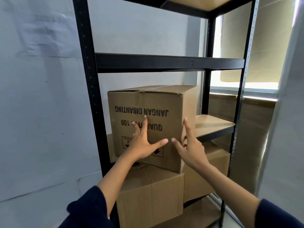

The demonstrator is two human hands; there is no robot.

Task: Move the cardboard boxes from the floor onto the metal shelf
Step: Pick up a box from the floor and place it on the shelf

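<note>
Cardboard box [148, 116] with upside-down print sits on the middle level of the metal shelf [169, 63], its near bottom edge jutting out past the shelf front, and both your hands are on it. Nearest you, your dark sleeves [85, 209] frame the view. Your left hand [141, 143] lies flat on the printed front face, fingers spread and straight, thumb out to the right. Your right hand [189, 145] is at the front right corner, fingers splayed and only lightly bent, not clamped round anything. Below, a plain lower box [149, 198] stands on the level beneath, with a second lower box [205, 175] just to its right and farther back. To the right of the printed box, the wooden shelf board [212, 124] shows. Far right, a window blind [256, 46] glows behind the frame.
</note>
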